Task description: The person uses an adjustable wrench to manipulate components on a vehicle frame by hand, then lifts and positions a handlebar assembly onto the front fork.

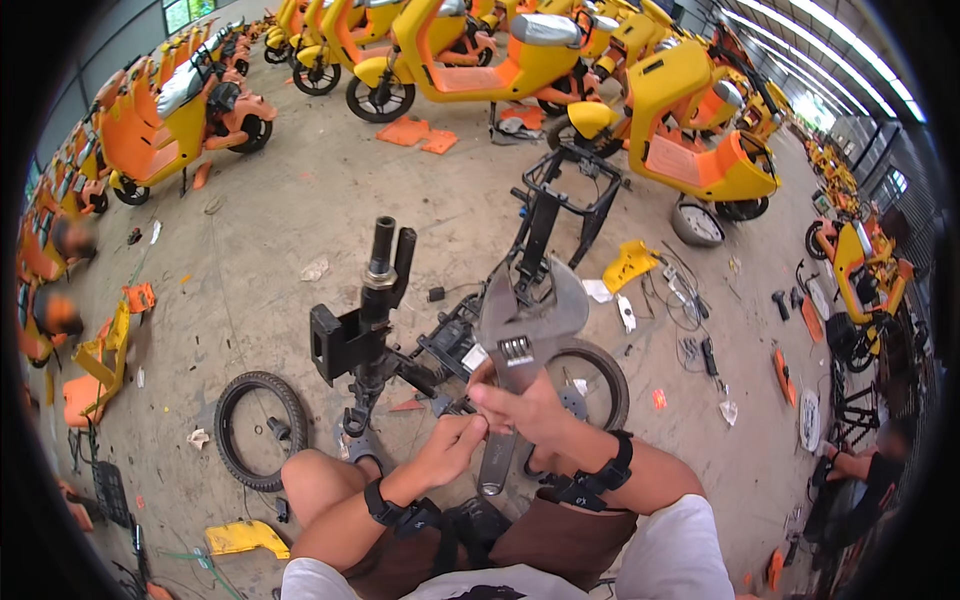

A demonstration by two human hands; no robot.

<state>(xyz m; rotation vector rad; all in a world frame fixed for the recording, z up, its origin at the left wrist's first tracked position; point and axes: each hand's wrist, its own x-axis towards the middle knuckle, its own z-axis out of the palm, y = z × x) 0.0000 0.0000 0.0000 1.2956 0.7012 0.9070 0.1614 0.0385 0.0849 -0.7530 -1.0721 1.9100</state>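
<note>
Warehouse floor point(290, 200) lined with yellow-and-orange scooters point(545, 62); an adjustable wrench point(530, 328) is held up near the centre.

The right hand point(530, 405) wraps its handle just below the head, jaws upward, before a stripped black scooter frame point(541, 218); the left hand point(450, 447) curls close beside, contents unclear. The step seems to be readying the wrench; the next move calls for a steady right grip.
</note>
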